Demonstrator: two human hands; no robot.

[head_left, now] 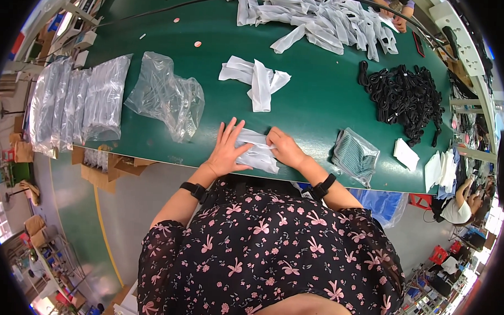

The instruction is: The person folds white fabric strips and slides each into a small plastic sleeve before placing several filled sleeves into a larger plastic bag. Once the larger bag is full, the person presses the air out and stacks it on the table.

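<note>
Several whitish, translucent strip-like sleeves (256,152) lie side by side near the front edge of the green table. My left hand (225,150) rests over their left end with its fingers spread. At their upper right, my right hand (285,148) is closed, fingers curled in and pinching the edge of a sleeve. What lies inside the sleeves cannot be made out. Just beyond my hands is a loose, crossed group of similar sleeves (260,85).
A crumpled clear bag (168,96) and filled clear bags (105,97) lie to the left. More sleeves (323,21) are heaped at the far side, near another person's hands (400,21). Bundled black cables (404,99) and a bag of grey-green strips (356,155) are at right.
</note>
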